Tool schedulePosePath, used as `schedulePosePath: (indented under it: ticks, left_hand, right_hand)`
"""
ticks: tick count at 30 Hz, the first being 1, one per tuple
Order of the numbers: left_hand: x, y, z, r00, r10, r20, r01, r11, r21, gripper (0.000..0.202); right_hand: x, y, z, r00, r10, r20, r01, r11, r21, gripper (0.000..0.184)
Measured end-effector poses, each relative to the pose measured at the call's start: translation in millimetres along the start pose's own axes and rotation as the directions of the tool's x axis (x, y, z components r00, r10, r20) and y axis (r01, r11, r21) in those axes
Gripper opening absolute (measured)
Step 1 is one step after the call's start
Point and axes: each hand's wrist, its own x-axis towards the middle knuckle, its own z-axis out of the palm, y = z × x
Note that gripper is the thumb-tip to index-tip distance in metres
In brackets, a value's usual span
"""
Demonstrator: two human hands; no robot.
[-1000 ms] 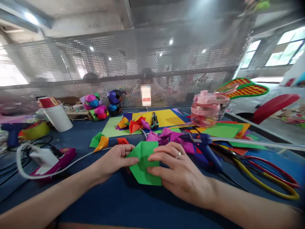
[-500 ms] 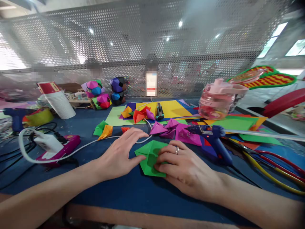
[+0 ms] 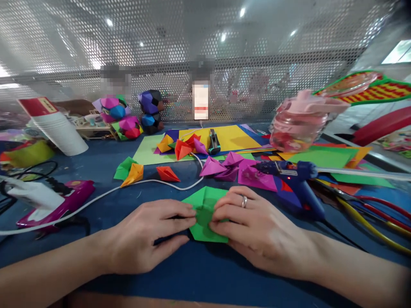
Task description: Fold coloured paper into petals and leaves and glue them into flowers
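Observation:
A folded sheet of green origami paper (image 3: 204, 216) lies on the blue table in front of me, creased and roughly many-sided. My right hand (image 3: 257, 226), with a ring on one finger, has its curled fingers pressed on the paper's right side; the thumb is hidden. At the left edge of the paper, the fingertips of my left hand (image 3: 144, 235) touch down, fingers stretched and the thumb apart below. Just beyond are folded paper pieces: a red one (image 3: 168, 174), an orange one (image 3: 133, 174) beside a green one (image 3: 123, 168), and several purple ones (image 3: 213, 167).
To the right lie a blue glue gun (image 3: 300, 184), scissors (image 3: 366, 203) and a pink bottle (image 3: 297, 124). A box cutter (image 3: 213, 141) rests on yellow paper (image 3: 237, 139). On the left are a power strip (image 3: 75, 194), a white cable (image 3: 105, 196) and stacked paper cups (image 3: 66, 132).
My left hand has come down from above onto the paper's left edge, uncovering the red folded piece. My right hand stays on the paper. The view has shifted slightly.

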Motion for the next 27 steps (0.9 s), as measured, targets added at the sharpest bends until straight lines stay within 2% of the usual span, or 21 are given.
schedulePosePath:
  ticks: [8,14,17,20,23,27]
  left_hand:
    - [0.6,5.0,-0.9,0.997,0.069,-0.034,-0.069,0.998,0.005,0.029]
    - [1.0,8.1,-1.4,0.996,0.053,-0.071,-0.052,0.999,0.010,0.029]
    - [1.5,8.5,-1.9,0.994,-0.010,-0.113,0.012,1.000,0.020,0.033]
    - [1.5,6.0,-1.5,0.997,-0.042,-0.060,0.044,0.999,0.029,0.036]
    - [0.6,3.6,-0.8,1.000,-0.008,0.018,0.008,1.000,0.021,0.032]
    - [-0.1,4.6,-1.6,0.997,0.072,0.004,-0.072,0.997,0.014,0.027]
  right_hand:
    - [2.0,-4.8,-1.4,0.999,-0.005,0.045,0.003,0.999,0.032,0.018]
    - [3.7,-3.9,-3.5,0.995,-0.021,0.097,0.016,0.999,0.051,0.017]
    - [3.5,-3.3,-3.4,0.995,-0.024,0.096,0.020,0.999,0.045,0.018]
    - [2.6,-3.0,-3.2,0.995,-0.027,0.099,0.022,0.998,0.053,0.018]
    - [1.7,-2.8,-3.4,0.993,-0.026,0.114,0.020,0.998,0.058,0.018]
    - [1.8,-3.3,-4.4,0.991,-0.024,0.130,0.016,0.998,0.059,0.018]
